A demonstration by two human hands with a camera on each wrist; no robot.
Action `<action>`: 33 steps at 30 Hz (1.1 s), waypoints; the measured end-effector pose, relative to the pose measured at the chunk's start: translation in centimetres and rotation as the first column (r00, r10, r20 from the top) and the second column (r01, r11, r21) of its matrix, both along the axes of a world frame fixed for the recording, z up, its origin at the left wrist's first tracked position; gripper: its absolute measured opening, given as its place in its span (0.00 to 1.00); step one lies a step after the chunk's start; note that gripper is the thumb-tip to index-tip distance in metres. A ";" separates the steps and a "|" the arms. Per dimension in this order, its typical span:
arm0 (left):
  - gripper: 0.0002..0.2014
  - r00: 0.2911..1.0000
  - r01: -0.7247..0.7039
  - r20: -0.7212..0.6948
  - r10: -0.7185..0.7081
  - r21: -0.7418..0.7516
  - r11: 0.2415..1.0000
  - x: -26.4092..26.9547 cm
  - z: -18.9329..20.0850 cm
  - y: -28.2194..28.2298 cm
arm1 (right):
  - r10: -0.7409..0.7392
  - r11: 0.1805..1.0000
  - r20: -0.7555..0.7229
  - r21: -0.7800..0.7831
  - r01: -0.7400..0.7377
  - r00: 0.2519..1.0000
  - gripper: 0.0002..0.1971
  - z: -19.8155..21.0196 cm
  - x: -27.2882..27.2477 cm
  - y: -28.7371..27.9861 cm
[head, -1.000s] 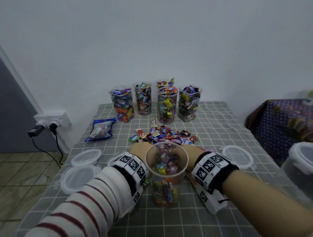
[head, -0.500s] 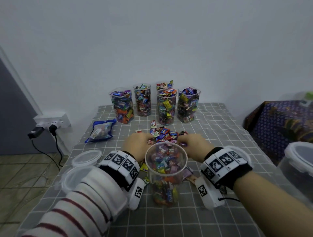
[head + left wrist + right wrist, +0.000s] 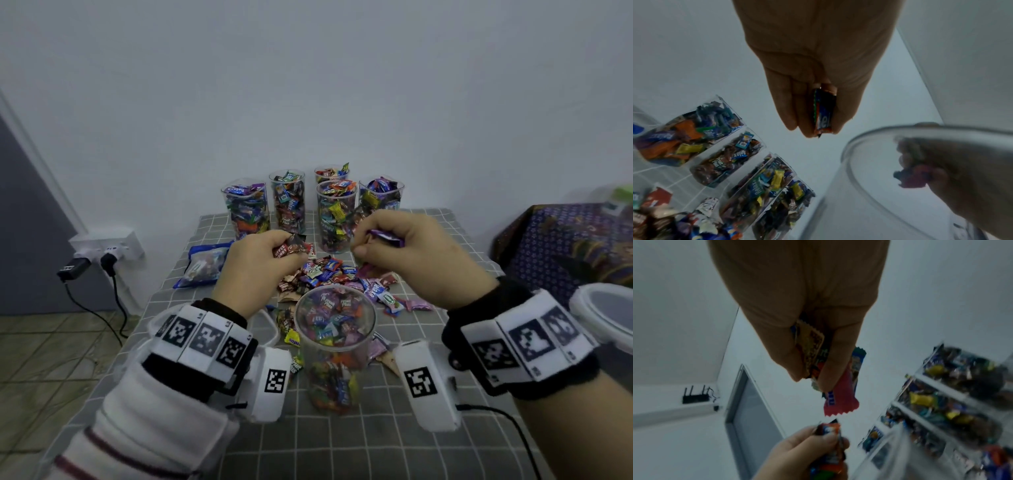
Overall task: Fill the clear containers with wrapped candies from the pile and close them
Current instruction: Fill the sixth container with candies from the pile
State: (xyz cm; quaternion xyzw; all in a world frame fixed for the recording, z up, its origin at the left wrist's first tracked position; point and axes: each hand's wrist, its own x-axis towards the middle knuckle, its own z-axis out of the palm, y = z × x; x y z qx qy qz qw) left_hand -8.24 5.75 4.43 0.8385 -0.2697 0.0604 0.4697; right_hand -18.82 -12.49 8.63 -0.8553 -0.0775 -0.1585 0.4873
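A clear container (image 3: 334, 346), mostly full of wrapped candies, stands open between my wrists near the table's front. Beyond it lies the candy pile (image 3: 334, 274). My left hand (image 3: 263, 260) is raised over the pile's left side and grips a bunch of candies (image 3: 294, 248), seen as a blue wrapper (image 3: 823, 112) in the left wrist view. My right hand (image 3: 394, 250) hovers over the pile's right side, clutching several candies (image 3: 385, 237), with a pink wrapper (image 3: 840, 395) hanging from its fingers. Several filled open containers (image 3: 337, 216) stand in a row at the back.
Clear lids (image 3: 265, 325) lie on the grey checked tablecloth (image 3: 342, 445) by my left wrist. A blue candy bag (image 3: 202, 263) sits at the left. A lidded tub (image 3: 606, 315) stands at the right edge. Plugs and a wall socket (image 3: 106, 246) are left of the table.
Both hands moved from the container's sides to the pile, closed on candies and have lifted them above it.
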 end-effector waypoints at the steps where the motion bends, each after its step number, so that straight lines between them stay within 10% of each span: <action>1: 0.05 1.000 0.007 -0.006 -0.007 -0.019 1.000 -0.3 0.1 0.0 | 0.046 0.997 -0.017 0.057 -0.045 0.999 0.07 0.1 -0.3 0.4; 5: 0.01 0.997 0.057 -0.044 -0.061 -0.098 0.994 -1.3 0.3 0.1 | 0.182 0.979 -0.128 0.113 -0.168 0.975 0.07 -0.8 -0.8 2.0; 13: 0.17 0.992 0.105 -0.053 -0.117 -0.180 0.978 -2.2 0.5 0.3 | 0.090 0.953 -0.216 -0.264 -0.147 0.972 0.07 -2.0 -0.5 3.2; 19: 0.06 0.989 0.098 -0.090 -0.115 -0.175 0.980 -2.9 0.5 0.2 | -0.001 0.939 -0.116 -0.343 -0.039 0.993 0.06 -2.4 -0.6 3.3; 23: 0.08 0.987 0.114 -0.093 -0.131 -0.169 0.979 -3.3 0.4 0.3 | -0.130 0.977 0.061 -0.162 0.138 0.990 0.11 -3.9 -1.2 2.9; 29: 0.06 0.974 0.194 -0.092 -0.208 -0.139 0.971 -4.4 0.4 0.1 | 0.008 0.950 -0.176 0.310 0.048 0.984 0.48 -8.2 -3.1 3.1; 33: 0.06 0.962 0.274 -0.021 -0.274 -0.004 0.962 -5.3 0.0 -0.3 | 0.130 0.876 -0.160 0.481 -0.038 0.978 0.41 -9.8 -3.5 4.1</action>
